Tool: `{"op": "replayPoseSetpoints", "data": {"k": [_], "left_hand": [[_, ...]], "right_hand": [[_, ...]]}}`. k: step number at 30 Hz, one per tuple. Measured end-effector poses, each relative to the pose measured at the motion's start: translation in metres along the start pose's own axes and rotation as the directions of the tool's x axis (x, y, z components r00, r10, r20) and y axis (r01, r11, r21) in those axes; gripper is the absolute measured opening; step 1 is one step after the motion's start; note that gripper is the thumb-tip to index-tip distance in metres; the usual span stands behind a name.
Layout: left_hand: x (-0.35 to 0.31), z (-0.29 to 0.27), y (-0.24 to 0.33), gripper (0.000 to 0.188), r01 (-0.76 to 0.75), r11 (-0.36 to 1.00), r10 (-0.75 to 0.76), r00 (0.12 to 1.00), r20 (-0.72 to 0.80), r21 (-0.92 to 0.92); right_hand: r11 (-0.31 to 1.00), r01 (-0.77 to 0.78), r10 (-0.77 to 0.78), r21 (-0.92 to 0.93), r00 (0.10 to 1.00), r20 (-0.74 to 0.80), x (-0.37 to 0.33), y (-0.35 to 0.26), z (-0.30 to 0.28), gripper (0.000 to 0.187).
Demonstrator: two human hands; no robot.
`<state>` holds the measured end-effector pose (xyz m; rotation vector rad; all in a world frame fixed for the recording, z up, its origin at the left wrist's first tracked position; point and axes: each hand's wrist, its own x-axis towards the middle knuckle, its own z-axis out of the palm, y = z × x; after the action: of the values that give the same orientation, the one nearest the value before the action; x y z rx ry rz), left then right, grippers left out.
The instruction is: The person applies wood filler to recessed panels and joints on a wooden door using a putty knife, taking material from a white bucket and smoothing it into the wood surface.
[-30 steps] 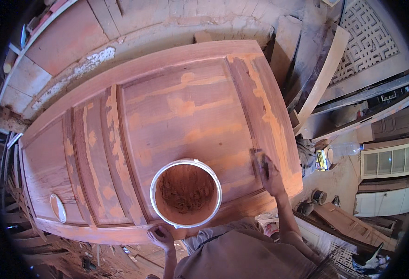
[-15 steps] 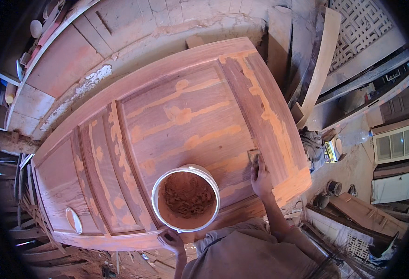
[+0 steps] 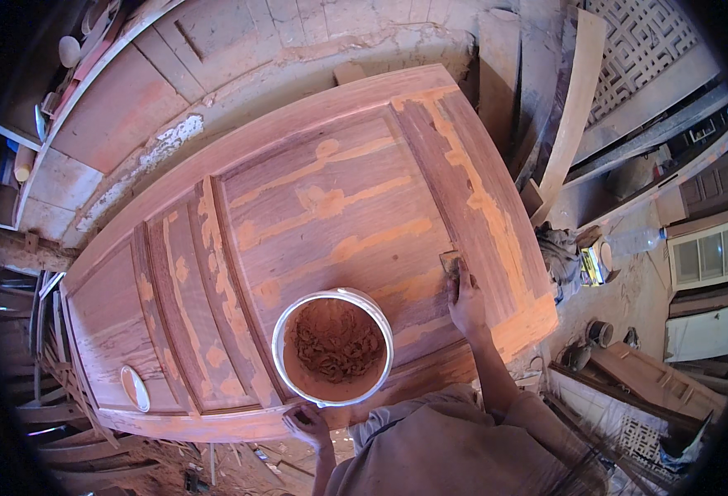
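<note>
A large wooden panelled door (image 3: pixel 364 202) lies flat before me, streaked with orange filler along its boards and frame. My right hand (image 3: pixel 467 304) grips a small flat scraper (image 3: pixel 450 263), its blade on the door near the right end of the big panel. Left of that hand stands a white-rimmed bucket (image 3: pixel 298 379) over the near part of the door, with crumbly reddish-brown filler (image 3: pixel 339 339) inside. My left hand (image 3: pixel 307 423) is at the door's near edge, just below the bucket, fingers curled together; whatever they may hold is too small to make out.
A white round lid (image 3: pixel 135 388) with filler on it rests at the door's near left. Timber boards (image 3: pixel 575 107) and a lattice panel (image 3: pixel 641 54) lean at the back right. A plastic bottle (image 3: pixel 635 240) and a yellow box (image 3: pixel 593 264) lie beyond the right end.
My right hand has slid the scraper slightly away from me along the panel. My left hand stays by the near edge, and the whole view has shifted a little.
</note>
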<state>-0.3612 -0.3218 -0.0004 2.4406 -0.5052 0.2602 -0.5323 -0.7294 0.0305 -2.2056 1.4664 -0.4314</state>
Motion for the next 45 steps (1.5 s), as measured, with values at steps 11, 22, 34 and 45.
{"op": "replayPoseSetpoints", "data": {"k": [11,22,34,45], "left_hand": [[-0.002,0.002,-0.003,0.018,0.002,1.000,-0.002,1.000,-0.009,-0.011],[-0.003,-0.002,-0.004,0.022,0.034,0.999,-0.035,0.998,0.046,0.021],[0.000,-0.001,-0.004,0.021,0.070,0.997,-0.070,0.997,0.018,0.034],[-0.016,-0.016,0.013,0.017,0.224,0.898,-0.062,0.916,0.396,-0.378]], "right_hand": [[0.998,0.055,-0.054,0.044,0.998,-0.016,-0.011,-0.005,-0.008,0.060],[0.878,0.369,-0.181,-0.303,0.845,0.504,0.079,0.014,-0.121,0.059],[0.457,0.752,-0.116,-0.475,0.580,0.807,0.155,-0.035,-0.107,0.034],[-0.288,-0.418,0.235,0.862,0.842,0.486,-0.016,-0.031,-0.007,0.013]]}}
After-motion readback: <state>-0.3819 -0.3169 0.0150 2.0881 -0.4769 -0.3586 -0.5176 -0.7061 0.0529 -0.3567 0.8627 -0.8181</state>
